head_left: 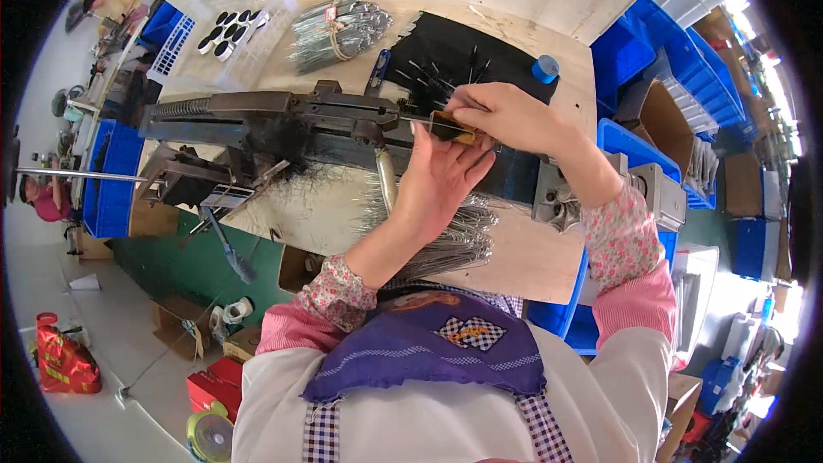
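My right hand [506,116] reaches in from the right, its fingers pinched together over a small dark piece with brown and yellow parts [446,127] that I cannot name. Just below and left of it, my left hand [435,184] is turned palm up, thumb raised and fingers stretched toward that piece. A thin metal wire [420,122] runs from the end of a dark metal bench machine [334,111] past my left thumb to the right fingers. Black bristle tufts [283,139] cling to the machine. Several thin black brushes [433,77] lie on a dark sheet beyond my hands.
Bundled wires [339,32] and a clear plastic tray [244,51] of black-and-white round pieces stand at the back left. More looped wires [459,240] lie before me. A blue cap [545,69] sits at the back right. Blue bins [634,47] and a metal fixture [561,197] are at the right.
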`<state>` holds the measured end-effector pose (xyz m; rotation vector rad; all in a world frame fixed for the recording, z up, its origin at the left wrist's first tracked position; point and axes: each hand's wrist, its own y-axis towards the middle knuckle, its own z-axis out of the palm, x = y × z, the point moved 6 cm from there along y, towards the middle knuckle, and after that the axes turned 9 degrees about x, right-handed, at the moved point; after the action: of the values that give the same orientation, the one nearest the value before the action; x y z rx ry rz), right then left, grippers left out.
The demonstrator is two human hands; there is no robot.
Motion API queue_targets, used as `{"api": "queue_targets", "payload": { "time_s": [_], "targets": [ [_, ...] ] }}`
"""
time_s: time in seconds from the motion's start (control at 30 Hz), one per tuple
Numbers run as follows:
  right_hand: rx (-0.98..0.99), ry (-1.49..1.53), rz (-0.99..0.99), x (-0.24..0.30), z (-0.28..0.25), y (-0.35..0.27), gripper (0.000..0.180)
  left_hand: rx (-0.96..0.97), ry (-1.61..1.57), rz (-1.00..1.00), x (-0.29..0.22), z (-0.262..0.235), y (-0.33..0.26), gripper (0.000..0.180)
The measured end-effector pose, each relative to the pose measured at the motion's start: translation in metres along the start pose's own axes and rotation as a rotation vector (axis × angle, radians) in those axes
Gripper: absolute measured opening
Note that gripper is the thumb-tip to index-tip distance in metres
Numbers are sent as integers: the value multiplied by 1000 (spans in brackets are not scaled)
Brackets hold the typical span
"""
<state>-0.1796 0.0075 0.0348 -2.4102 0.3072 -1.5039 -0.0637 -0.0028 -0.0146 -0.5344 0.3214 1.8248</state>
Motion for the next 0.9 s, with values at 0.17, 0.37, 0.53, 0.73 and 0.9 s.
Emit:
{"api": "queue_targets", "payload": {
  "time_s": [0.17, 0.37, 0.53, 0.73, 0.9],
  "targets": [
    [-370, -665, -130, 24, -11, -38, 37, 45, -192, 36, -2, -2, 0, 76],
    [-568, -716, -361, 44, 47, -57, 37, 134, -364, 21, -1, 2, -3, 79],
    [-658, -225, -287, 23, 1, -48, 11, 46, -362, 13, -2, -2, -4, 82],
    [-509, -384, -339, 34, 4, -17, 10, 25, -270, 57, -22, -8, -9, 79],
    [-445, -447, -281, 30, 4, -18, 9, -51, -221, 81, -29, -14, -14, 74]
  ]
}}
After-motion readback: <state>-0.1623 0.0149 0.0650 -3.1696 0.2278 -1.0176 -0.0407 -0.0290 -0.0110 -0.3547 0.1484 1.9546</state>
